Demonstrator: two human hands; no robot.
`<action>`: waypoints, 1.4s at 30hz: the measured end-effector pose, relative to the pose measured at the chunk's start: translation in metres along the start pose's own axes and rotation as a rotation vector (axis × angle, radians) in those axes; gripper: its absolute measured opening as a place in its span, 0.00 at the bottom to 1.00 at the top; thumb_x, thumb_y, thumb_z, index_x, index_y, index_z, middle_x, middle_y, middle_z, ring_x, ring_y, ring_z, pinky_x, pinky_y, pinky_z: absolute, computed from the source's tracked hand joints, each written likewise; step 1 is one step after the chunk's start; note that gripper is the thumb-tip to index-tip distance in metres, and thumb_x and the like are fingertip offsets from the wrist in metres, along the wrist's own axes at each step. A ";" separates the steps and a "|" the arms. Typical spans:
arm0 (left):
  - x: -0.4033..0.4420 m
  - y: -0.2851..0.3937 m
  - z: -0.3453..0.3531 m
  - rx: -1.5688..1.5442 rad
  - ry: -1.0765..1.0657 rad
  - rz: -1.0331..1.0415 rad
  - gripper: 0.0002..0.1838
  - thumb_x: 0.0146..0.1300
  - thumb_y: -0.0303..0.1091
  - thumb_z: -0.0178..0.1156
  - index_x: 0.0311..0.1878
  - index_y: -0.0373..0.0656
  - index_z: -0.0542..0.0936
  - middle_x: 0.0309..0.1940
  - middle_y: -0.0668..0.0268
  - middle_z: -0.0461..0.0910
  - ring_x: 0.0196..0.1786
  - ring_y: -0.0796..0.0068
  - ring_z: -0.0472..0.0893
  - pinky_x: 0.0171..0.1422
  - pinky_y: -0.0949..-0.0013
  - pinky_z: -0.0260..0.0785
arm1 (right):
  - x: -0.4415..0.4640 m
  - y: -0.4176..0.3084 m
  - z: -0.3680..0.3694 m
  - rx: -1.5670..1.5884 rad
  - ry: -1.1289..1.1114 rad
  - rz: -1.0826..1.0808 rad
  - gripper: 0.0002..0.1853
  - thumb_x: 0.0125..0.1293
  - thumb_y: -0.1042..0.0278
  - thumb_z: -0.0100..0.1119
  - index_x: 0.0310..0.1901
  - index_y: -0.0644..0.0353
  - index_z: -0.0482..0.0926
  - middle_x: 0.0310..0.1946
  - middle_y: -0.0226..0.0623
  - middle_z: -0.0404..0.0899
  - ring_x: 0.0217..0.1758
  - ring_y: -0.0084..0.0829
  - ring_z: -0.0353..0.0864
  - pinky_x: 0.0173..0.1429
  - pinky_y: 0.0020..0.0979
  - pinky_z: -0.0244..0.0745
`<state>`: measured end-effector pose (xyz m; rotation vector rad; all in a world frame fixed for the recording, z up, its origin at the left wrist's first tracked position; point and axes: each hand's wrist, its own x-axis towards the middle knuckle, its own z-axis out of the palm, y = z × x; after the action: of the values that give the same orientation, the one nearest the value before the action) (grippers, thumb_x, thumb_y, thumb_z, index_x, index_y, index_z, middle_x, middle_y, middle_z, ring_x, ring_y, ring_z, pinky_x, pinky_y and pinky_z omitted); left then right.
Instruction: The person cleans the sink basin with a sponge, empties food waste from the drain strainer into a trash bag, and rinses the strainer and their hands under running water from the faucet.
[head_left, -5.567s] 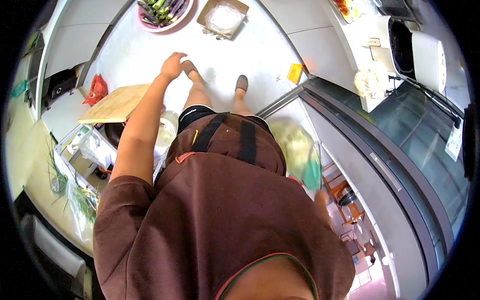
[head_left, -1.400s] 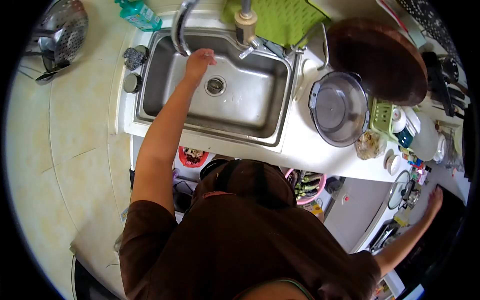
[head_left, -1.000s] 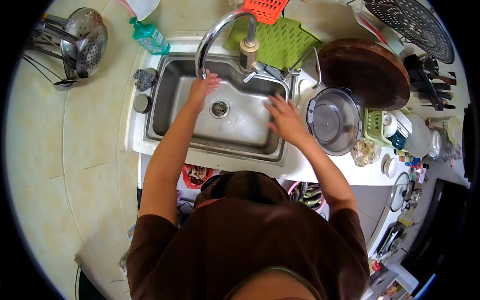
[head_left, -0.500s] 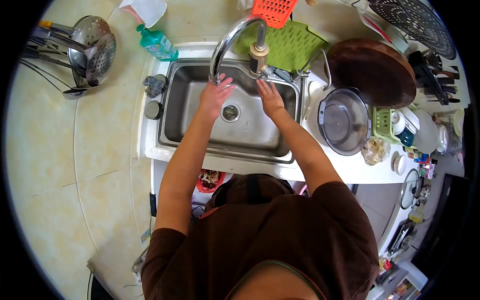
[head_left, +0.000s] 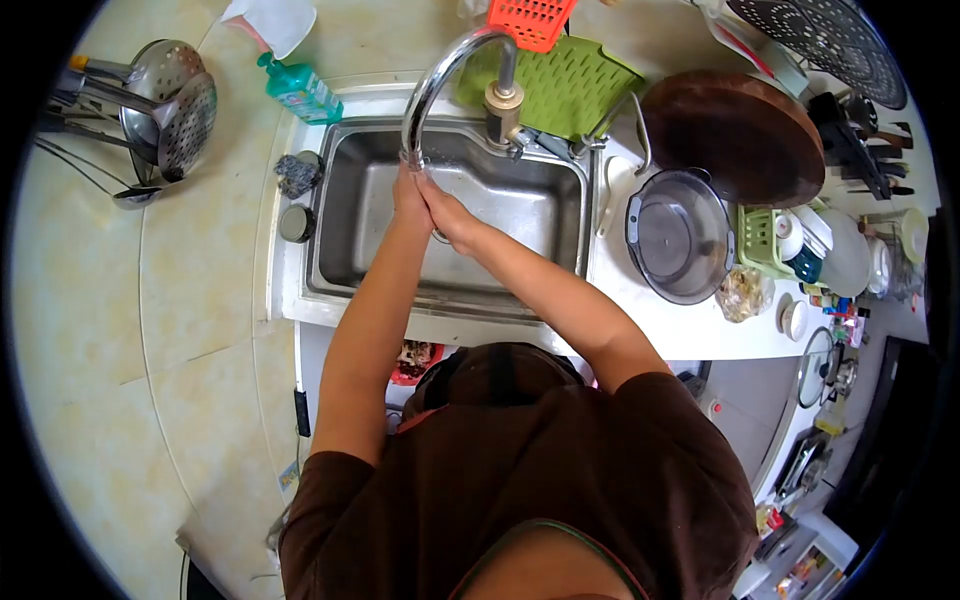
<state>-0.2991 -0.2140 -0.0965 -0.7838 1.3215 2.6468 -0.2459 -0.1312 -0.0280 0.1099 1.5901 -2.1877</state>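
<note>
Both my hands are together beneath the mouth of the chrome faucet [head_left: 412, 120], over the steel sink [head_left: 520, 235]. My left hand [head_left: 408, 203] lies directly under the spout, its fingertips partly hidden by it. Against its side and palm rests my right hand [head_left: 447, 214], with fingers stretched up towards the spout. No object shows in either hand, and the skin looks wet. The drain is mostly covered by my right wrist. A faucet lever [head_left: 517, 142] sits at the base of the spout.
Left of the sink are a green soap bottle [head_left: 303, 92], a grey scouring pad [head_left: 296, 175] and a small jar [head_left: 297, 223]. To the right stand a grey plastic basin [head_left: 680, 238] and a round wooden board [head_left: 735, 140]. A green draining mat [head_left: 570, 85] lies behind the faucet.
My right hand has moved left from the faucet's base to meet my left hand. The hands were apart with fingers spread; now they touch under the spout. The view has shifted slightly.
</note>
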 end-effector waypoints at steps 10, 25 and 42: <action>-0.081 0.033 0.043 -0.070 -0.272 -0.045 0.22 0.71 0.42 0.50 0.62 0.41 0.68 0.59 0.65 0.71 0.63 0.72 0.69 0.67 0.68 0.59 | 0.074 0.023 -0.038 0.353 0.035 0.174 0.33 0.67 0.32 0.42 0.64 0.48 0.69 0.55 0.30 0.73 0.53 0.25 0.72 0.58 0.27 0.67; -0.009 0.012 0.045 -0.290 -0.332 -0.103 0.28 0.71 0.48 0.45 0.69 0.43 0.57 0.63 0.48 0.65 0.65 0.47 0.66 0.68 0.51 0.61 | 0.044 0.035 -0.016 0.981 -0.059 0.123 0.22 0.70 0.46 0.46 0.55 0.54 0.72 0.53 0.33 0.76 0.53 0.33 0.77 0.59 0.35 0.71; 0.034 -0.013 -0.003 0.780 -0.210 0.675 0.18 0.64 0.43 0.52 0.48 0.38 0.75 0.43 0.48 0.78 0.47 0.48 0.77 0.51 0.52 0.69 | 0.038 0.029 0.008 0.240 0.376 -0.231 0.27 0.69 0.54 0.52 0.64 0.60 0.64 0.57 0.40 0.71 0.56 0.33 0.73 0.59 0.33 0.68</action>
<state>-0.3236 -0.2134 -0.1243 0.0652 2.6053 2.1068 -0.2678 -0.1574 -0.0633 0.4539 1.5842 -2.6571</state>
